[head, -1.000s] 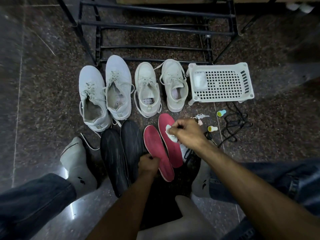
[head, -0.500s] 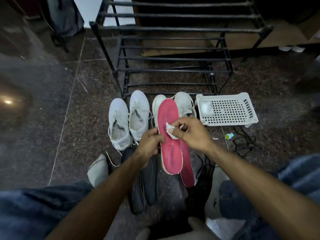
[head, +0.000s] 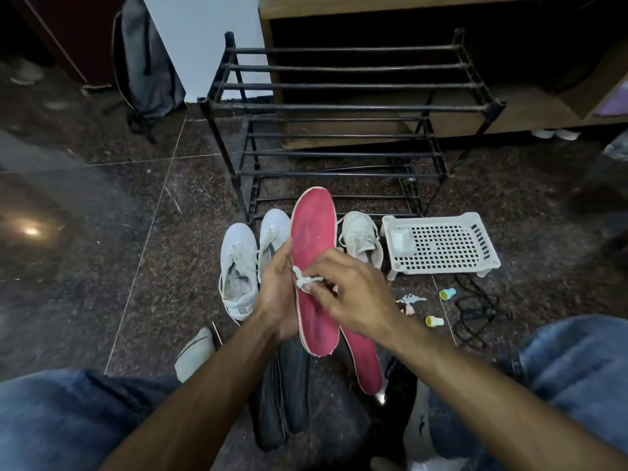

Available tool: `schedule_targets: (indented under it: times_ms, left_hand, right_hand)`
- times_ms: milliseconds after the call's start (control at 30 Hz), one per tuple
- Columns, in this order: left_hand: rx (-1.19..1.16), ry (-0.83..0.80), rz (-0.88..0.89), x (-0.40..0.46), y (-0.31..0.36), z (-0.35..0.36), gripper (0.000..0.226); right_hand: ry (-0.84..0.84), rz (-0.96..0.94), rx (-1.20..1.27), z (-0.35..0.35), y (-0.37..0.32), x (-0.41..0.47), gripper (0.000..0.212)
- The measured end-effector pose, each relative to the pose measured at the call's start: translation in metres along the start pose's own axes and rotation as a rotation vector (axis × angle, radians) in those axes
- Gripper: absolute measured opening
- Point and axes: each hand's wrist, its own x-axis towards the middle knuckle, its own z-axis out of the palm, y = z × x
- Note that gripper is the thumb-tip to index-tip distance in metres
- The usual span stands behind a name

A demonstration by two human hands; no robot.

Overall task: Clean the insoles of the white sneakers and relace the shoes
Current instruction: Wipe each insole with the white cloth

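Here the person is sitting on the floor (head: pixel 102 215) and is holding one red insole (head: pixel 314 253) up in the air, in front of the white sneakers (head: pixel 238 266) that are standing in a row before the black shoe rack (head: pixel 339 107). The insole is looking thin, light and flexible, so I think it will bend easily if it is held only at one end; the long edge near the middle is probably the best place to take it. Its surface is seeming matt, not slippery.

The left hand (head: pixel 277 294) is supporting the insole from the left side, with the fingers quite straight along its edge and the palm against it. The right hand (head: pixel 346 290) is coming from the right, and its fingers are pinching a small white wipe (head: pixel 306 280) against the red surface at about the middle of the insole. Both forearms are reaching forward between the knees.

The second red insole (head: pixel 365 362) is lying on the floor just under the lifted one, beside two dark insoles (head: pixel 282 396). A white plastic basket (head: pixel 441 266) is standing to the right of the sneakers, with some dark laces (head: pixel 475 311) near it.
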Motion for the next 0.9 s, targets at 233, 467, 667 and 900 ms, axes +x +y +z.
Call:
schedule_targets:
  times_ms: [233, 467, 667, 900]
  left_hand:
    - [0.015, 0.006, 0.064, 0.004, -0.01, 0.006, 0.051]
    - [-0.094, -0.037, 0.153, 0.017, 0.005, 0.034, 0.041]
    - [-0.204, -0.018, 0.134, 0.013, -0.007, 0.013, 0.06]
    - [-0.061, 0.0, 0.146, -0.006, -0.024, 0.022, 0.057]
  right_hand:
    - [-0.014, -0.086, -0.344, -0.018, 0.01, 0.029, 0.015]
    - [0.097, 0.186, -0.206, -0.032, 0.01, 0.064, 0.011]
    - [-0.157, 0.034, -0.069, -0.027, -0.002, 0.039, 0.011]
    - [-0.002, 0.131, -0.304, -0.039, -0.001, 0.049, 0.02]
